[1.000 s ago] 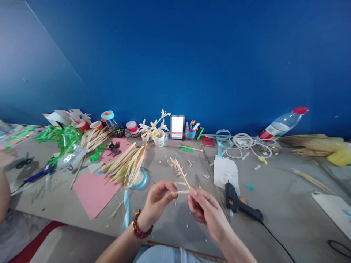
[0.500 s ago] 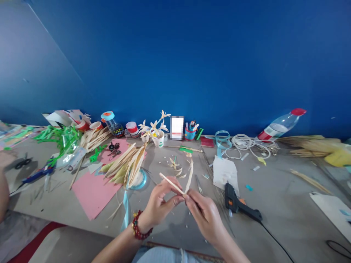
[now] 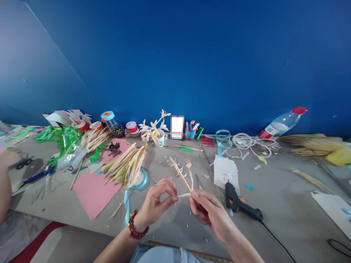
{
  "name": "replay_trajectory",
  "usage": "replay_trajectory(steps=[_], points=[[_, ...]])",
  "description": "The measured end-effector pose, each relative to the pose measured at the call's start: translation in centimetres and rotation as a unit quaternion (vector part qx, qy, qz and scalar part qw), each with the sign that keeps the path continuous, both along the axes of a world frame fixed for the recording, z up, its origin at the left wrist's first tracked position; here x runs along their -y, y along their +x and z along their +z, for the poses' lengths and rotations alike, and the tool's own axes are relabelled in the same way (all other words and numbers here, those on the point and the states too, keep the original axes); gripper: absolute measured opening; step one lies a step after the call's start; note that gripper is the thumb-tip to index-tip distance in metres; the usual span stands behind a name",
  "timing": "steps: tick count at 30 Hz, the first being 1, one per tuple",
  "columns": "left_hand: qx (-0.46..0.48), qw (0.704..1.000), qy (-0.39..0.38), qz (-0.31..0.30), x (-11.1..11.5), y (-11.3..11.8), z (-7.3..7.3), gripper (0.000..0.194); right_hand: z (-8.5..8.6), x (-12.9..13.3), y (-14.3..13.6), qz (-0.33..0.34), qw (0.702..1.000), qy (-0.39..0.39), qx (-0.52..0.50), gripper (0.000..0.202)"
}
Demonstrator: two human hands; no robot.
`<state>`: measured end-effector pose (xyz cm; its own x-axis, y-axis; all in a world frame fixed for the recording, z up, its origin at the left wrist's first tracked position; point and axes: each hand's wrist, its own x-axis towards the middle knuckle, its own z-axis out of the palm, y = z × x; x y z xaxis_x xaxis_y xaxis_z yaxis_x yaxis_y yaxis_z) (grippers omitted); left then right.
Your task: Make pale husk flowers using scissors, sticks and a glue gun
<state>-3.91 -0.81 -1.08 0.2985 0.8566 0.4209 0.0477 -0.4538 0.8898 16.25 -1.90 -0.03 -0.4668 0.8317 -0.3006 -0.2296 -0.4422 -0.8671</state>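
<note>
My right hand (image 3: 210, 210) pinches a thin pale stick (image 3: 182, 175), which points up and to the left from the fingertips. A dried husk strip (image 3: 184, 195) is gripped at the same spot, and its other end stretches left to my left hand (image 3: 159, 201). The left thumb and index finger are closed on that end. A second pale length with a curled tip rises from the right fingertips; whether it is the same strip I cannot tell. Behind the stick, small husk petals (image 3: 179, 170) lie on the table. A red bead bracelet circles my left wrist.
To the right lies a black glue gun (image 3: 236, 202) with its cord, below a white paper sheet (image 3: 226, 171). Left are a husk bundle (image 3: 123, 164), pink paper (image 3: 94, 195) and a blue ribbon roll (image 3: 141, 179). A cup of husk flowers (image 3: 158, 140) stands behind. Another person's arm (image 3: 5, 182) is at far left.
The stick has passed from my left fingers to my right and stands steeper. My left hand has moved slightly left and now pulls out the strip's end.
</note>
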Motion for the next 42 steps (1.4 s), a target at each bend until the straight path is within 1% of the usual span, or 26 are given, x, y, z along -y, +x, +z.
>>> replay_trajectory(steps=[2, 5, 6, 8, 10, 12, 14, 17, 20, 24, 28, 31, 34, 36, 39, 42], points=[[0.001, 1.000, 0.001, 0.002, 0.0, 0.1, -0.1, 0.012, 0.0, 0.0, -0.2, 0.010, 0.997, 0.064, 0.040, 0.047], [-0.008, 1.000, 0.007, 0.010, 0.1, 0.4, -0.2, 0.009, 0.0, 0.1, -0.7, 0.013, 0.975, 0.189, 0.120, 0.048], [-0.011, 1.000, 0.009, 0.013, 0.1, 0.4, -0.2, 0.008, 0.0, 0.1, -0.9, 0.011, 0.966, 0.215, 0.143, 0.048], [-0.014, 1.000, 0.012, 0.015, 0.2, 0.4, -0.2, 0.008, 0.0, 0.1, -1.1, 0.006, 0.960, 0.224, 0.167, 0.049], [-0.011, 1.000, 0.015, 0.010, 0.1, 0.3, -0.2, 0.008, 0.2, 0.1, -1.1, 0.012, 0.971, 0.186, 0.150, 0.052], [-0.011, 1.000, 0.018, 0.002, 0.1, 0.2, -0.1, 0.010, 0.3, 0.0, -0.7, 0.026, 0.987, 0.117, 0.103, 0.053], [-0.010, 1.000, 0.018, -0.006, 0.0, 0.0, 0.0, 0.012, 0.3, 0.0, -0.3, 0.037, 0.997, 0.040, 0.048, 0.052], [-0.011, 1.000, 0.020, -0.015, -0.1, -0.5, -0.1, 0.014, 0.2, -0.1, 0.3, 0.039, 0.998, -0.047, -0.017, 0.048], [-0.016, 1.000, 0.020, -0.017, -0.2, -1.0, -0.5, 0.013, 0.3, -0.3, 0.9, 0.037, 0.993, -0.092, -0.062, 0.047], [-0.022, 1.000, 0.011, -0.006, -0.2, -1.7, -1.1, 0.015, 1.0, -0.6, 1.5, 0.036, 0.988, -0.118, -0.096, 0.049], [-0.031, 0.999, 0.006, -0.009, -0.3, -1.9, -1.3, 0.021, 1.5, -0.8, 2.1, 0.041, 0.983, -0.126, -0.128, 0.048], [-0.029, 1.000, 0.002, -0.009, -0.4, -2.1, -1.5, 0.024, 1.5, -1.0, 2.6, 0.045, 0.979, -0.135, -0.149, 0.048], [-0.028, 1.000, -0.006, -0.008, -0.5, -2.4, -1.6, 0.024, 1.2, -1.2, 3.3, 0.059, 0.970, -0.160, -0.171, 0.048], [-0.023, 1.000, -0.011, -0.009, -0.5, -2.6, -1.7, 0.024, 1.0, -1.3, 3.8, 0.057, 0.964, -0.174, -0.192, 0.049], [-0.012, 0.999, -0.026, -0.018, -0.4, -2.6, -1.8, 0.024, 1.2, -1.4, 4.8, 0.024, 0.965, -0.167, -0.199, 0.052], [0.011, 0.998, -0.048, -0.030, -0.4, -2.1, -1.8, 0.025, 1.7, -1.6, 5.7, -0.043, 0.981, -0.113, -0.153, 0.052]])
